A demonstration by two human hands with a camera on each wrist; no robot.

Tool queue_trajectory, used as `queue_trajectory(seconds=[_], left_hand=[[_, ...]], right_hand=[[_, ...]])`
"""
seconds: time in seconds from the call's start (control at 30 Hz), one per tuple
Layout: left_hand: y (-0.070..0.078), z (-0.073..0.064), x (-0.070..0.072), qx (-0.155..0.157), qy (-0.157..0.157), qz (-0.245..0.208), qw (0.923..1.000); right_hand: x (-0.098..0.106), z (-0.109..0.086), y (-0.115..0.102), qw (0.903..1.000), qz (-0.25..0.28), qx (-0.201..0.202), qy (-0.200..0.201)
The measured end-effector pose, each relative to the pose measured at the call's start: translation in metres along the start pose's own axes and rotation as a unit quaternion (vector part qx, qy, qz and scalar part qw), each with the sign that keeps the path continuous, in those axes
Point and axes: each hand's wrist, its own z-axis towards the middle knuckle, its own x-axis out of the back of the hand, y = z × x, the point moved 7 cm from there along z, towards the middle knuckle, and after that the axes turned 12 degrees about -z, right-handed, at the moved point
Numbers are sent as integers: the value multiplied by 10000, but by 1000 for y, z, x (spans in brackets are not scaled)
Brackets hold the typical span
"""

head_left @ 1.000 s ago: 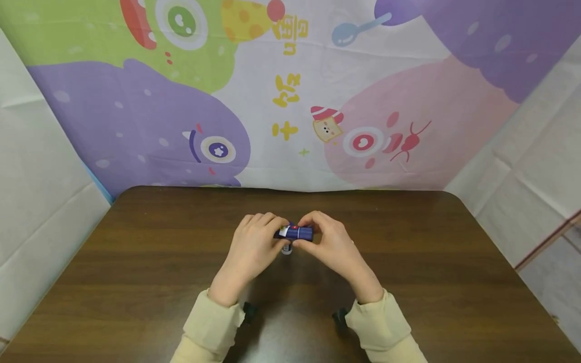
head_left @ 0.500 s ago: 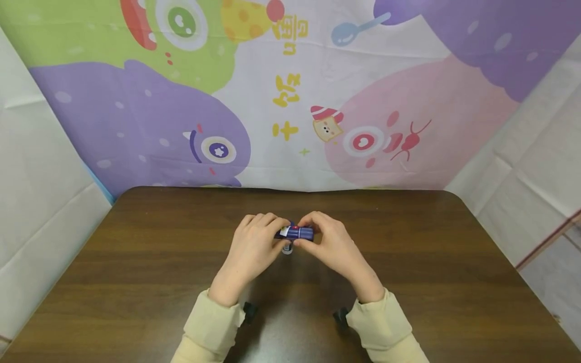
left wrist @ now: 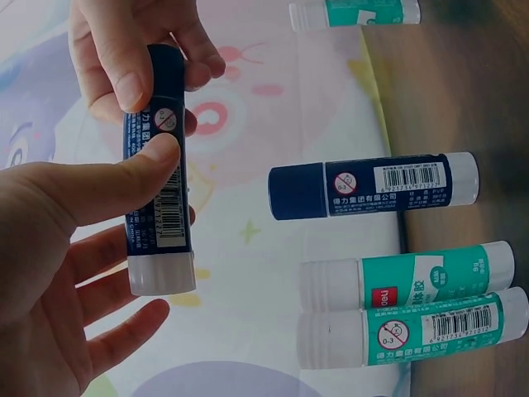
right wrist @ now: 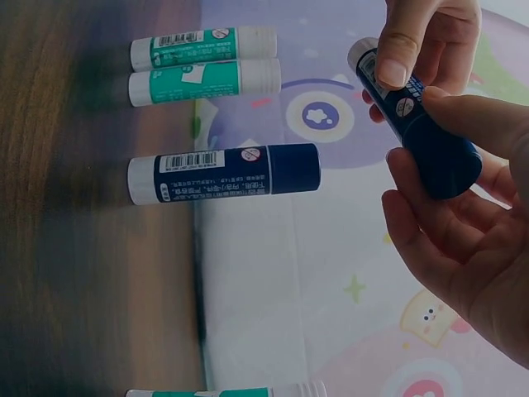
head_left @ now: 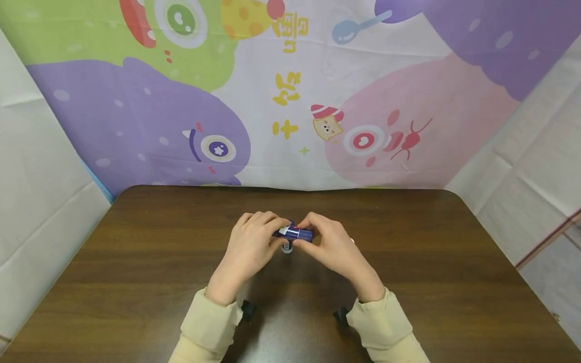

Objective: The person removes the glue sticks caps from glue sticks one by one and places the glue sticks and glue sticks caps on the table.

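A navy glue stick (head_left: 295,233) lies nearly level between both hands above the table. My left hand (head_left: 253,246) grips its white-based body, thumb across the label in the left wrist view. Around the capped navy end, my right hand (right wrist: 471,207) curls its thumb and fingers. The cap shows no gap from the body. Just below, a second navy glue stick (left wrist: 372,186) stands upright on its white base, cap on; the head view shows only parts of it.
Two green glue sticks with clear caps, one (right wrist: 194,83) beside the other (right wrist: 186,50), stand left of the upright navy one. Another green glue stick (left wrist: 364,12) stands to its right. A printed cloth (head_left: 290,166) hangs behind the brown table (head_left: 136,262).
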Motion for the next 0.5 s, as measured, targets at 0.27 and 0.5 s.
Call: queue_trajectory(seconds=[0.27,0.5], left_hand=[[-3,-1,-1,61,-135,-128,9998],[-5,0,0,145,-319,-298,9989]], right_hand=[[-2,0,-1,10000,42,7,-87],[-3,-1,-3,9998,105,117,-84]])
